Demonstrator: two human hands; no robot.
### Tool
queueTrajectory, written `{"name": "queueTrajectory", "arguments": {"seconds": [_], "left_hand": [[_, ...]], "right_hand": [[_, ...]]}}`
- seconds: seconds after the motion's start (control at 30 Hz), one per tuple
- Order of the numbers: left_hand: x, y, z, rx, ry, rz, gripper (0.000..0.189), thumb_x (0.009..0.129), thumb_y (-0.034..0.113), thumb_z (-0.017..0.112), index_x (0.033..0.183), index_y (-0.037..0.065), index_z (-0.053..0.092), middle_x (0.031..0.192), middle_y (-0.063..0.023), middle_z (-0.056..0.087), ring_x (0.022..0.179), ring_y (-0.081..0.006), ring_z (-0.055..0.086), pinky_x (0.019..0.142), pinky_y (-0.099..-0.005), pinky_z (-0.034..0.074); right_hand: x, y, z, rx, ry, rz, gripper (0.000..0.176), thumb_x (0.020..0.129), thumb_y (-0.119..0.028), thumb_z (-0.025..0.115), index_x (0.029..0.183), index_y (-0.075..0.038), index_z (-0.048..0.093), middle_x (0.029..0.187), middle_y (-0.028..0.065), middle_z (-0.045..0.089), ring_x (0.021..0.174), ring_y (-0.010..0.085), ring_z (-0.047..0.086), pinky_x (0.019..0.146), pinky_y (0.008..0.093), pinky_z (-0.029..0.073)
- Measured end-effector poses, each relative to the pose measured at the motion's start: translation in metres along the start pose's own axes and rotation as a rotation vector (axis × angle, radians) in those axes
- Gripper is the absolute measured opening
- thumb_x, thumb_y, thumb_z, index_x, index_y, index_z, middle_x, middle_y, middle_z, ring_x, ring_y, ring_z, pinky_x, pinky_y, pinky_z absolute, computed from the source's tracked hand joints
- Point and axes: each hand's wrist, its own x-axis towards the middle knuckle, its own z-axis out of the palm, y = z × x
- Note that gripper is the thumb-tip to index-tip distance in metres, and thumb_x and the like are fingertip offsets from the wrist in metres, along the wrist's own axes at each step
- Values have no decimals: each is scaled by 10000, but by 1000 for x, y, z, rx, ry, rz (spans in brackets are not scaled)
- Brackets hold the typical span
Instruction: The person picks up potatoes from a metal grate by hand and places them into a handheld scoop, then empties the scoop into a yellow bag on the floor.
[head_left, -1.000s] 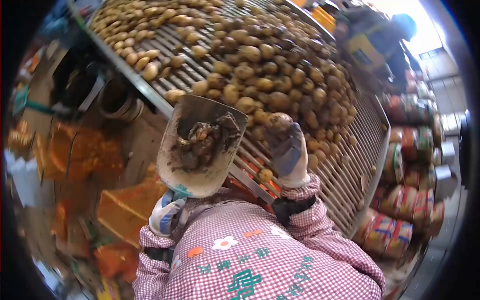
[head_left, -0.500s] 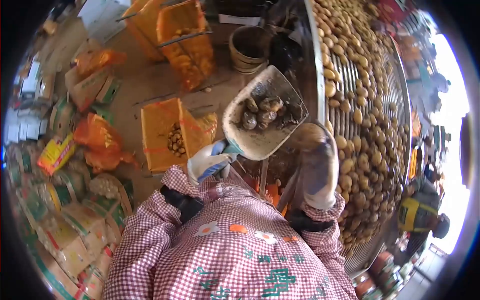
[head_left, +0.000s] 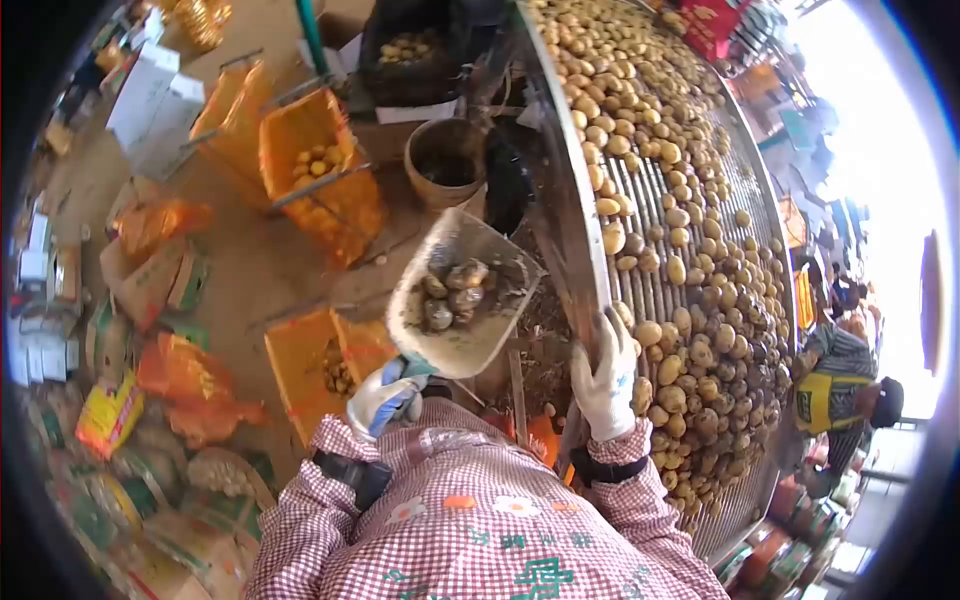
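Beside the slatted table (head_left: 575, 170), the left hand (head_left: 375, 405) is closed round the handle (head_left: 415, 368) of a scoop (head_left: 470, 352), which holds a few dark, dirty lumps (head_left: 465, 298). The right hand (head_left: 608, 385) lies at the table's edge, fingers apart, with nothing seen in its grip. Judging by this, a small lot is already in the scoop, while a great many potatoes (head_left: 720, 350) remain on the slats. A second ago the right hand held a potato by the heap; now it shows none, and the view has swung round.
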Motion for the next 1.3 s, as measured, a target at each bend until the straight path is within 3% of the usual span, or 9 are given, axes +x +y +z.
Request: {"name": "queueTrajectory", "arguments": {"seconds": [0.37,0.5,0.6,0.67,0.8,0.9,0.97,1.07,1.3], "left_hand": [[125,94,-31,229,374,96,194,1003,164,575,1180,94,534,1065,-92,708,550,-135,581,469,-278,480],[221,132,-59,522,440,144,395,1000,131,575,1380,115,464,1073,-86,707,495,-119,540,423,-272,440],[278,163,-44,877,610,119,730,973,142,587,1603,113,220,1197,-206,680,796,-303,678,696,-405,554],[381,132,-157,1405,593,229,811,952,164,573,1633,89,139,1303,-311,618,1193,-438,616,1040,-467,473],[359,191,-43,1487,741,154,794,972,176,548,1639,87,126,1324,-334,591,1208,-456,604,1063,-485,464],[401,180,-105,1437,743,264,820,964,139,565,1644,93,109,1359,-312,594,1220,-409,613,1089,-470,446],[373,196,-74,1366,698,212,771,985,152,554,1642,79,155,1352,-273,626,1232,-370,615,1067,-433,463],[358,185,-72,721,653,435,300,967,287,685,1187,119,569,882,-25,625,644,-180,561,522,-324,467],[209,163,32,383,217,290,436,1034,312,616,1410,103,547,692,53,470,553,-35,379,478,-222,251]], "right_hand": [[-93,58,-11,-466,-81,322,900,770,-285,761,1501,61,366,1532,253,418,1463,454,328,1236,628,170],[-90,59,-11,-419,-45,323,900,746,-281,778,1487,57,396,1508,252,445,1427,456,371,1225,645,186],[-91,61,-9,-412,-72,399,935,717,-330,809,1477,44,413,1498,243,452,1437,450,363,1226,647,189],[-91,60,-9,-405,-70,410,934,716,-334,807,1475,44,415,1492,244,457,1431,452,367,1224,648,195],[-88,61,-13,-383,-67,418,929,719,-351,808,1468,44,426,1463,235,492,1412,457,388,1215,651,213],[-85,62,-9,-351,-44,453,866,722,-351,809,1421,42,484,1417,233,533,1387,463,419,1211,654,215],[-83,60,-7,-348,-6,439,800,718,-350,814,1364,38,541,1394,225,550,1379,463,428,1210,653,215],[-87,61,-6,-293,-169,537,834,756,-487,801,1393,-5,560,1468,172,529,1458,436,366,1235,646,160],[-90,56,5,-145,-41,480,887,870,-535,694,1513,14,428,1549,230,442,1502,415,321,1251,632,114]]}}
